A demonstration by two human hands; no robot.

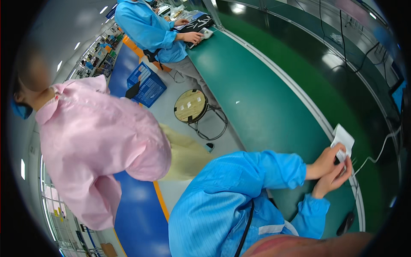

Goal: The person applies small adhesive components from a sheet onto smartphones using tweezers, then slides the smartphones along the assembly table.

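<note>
Over the far edge of the green worktable, at the right of the view, my two hands are close together at a flat white sheet or pouch (343, 139). My left hand (322, 165) has its fingers curled on the sheet's lower part. Just below, my right hand (330, 182) has its fingers bent up against the sheet's lower end. A small dark patch shows between the hands; I cannot tell what it is. Blue sleeves cover both forearms. Toward the lower right, a black computer mouse (346, 223) lies near my right sleeve.
The green worktable (257, 103) runs away to the upper left, where a co-worker in blue (147, 25) handles things beside a black tray (198, 23). A person in pink (98, 145) stands behind me. A round stool (190, 106) and a blue crate (147, 84) are on the floor.
</note>
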